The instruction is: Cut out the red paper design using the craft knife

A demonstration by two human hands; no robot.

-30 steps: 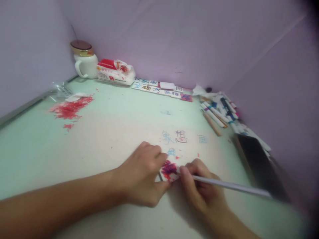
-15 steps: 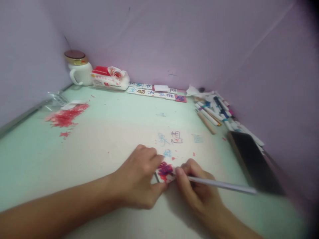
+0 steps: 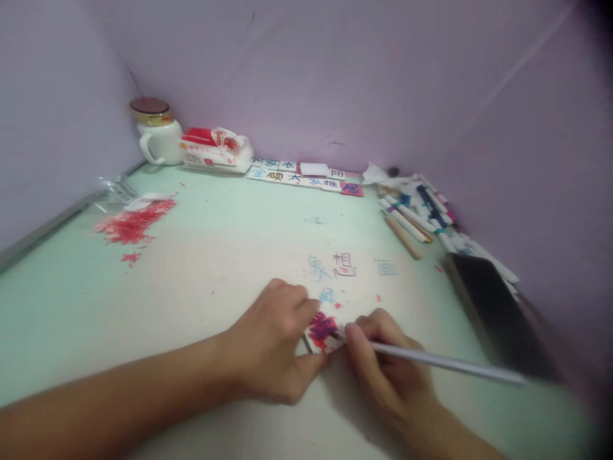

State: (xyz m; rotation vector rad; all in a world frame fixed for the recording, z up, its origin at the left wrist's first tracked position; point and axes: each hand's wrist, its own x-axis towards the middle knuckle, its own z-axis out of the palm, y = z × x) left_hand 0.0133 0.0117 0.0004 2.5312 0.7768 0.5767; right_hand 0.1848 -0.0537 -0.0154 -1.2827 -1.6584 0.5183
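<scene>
Pale green tabletop [image 3: 230, 217], lilac walls [image 3: 325, 83] behind. Small white tile [image 3: 323, 330], smeared red and purple, lies on the tabletop between both hands. Left hand [image 3: 278, 338]: thumb and forefinger gripping the tile's near and far edges. Right hand [image 3: 390, 361]: fingers closed around a slender pen-like tool [image 3: 445, 361], dark tip at the tile's right side.

pale purple walls [image 3: 373, 83]; light green tabletop [image 3: 239, 217]; dim light
</scene>
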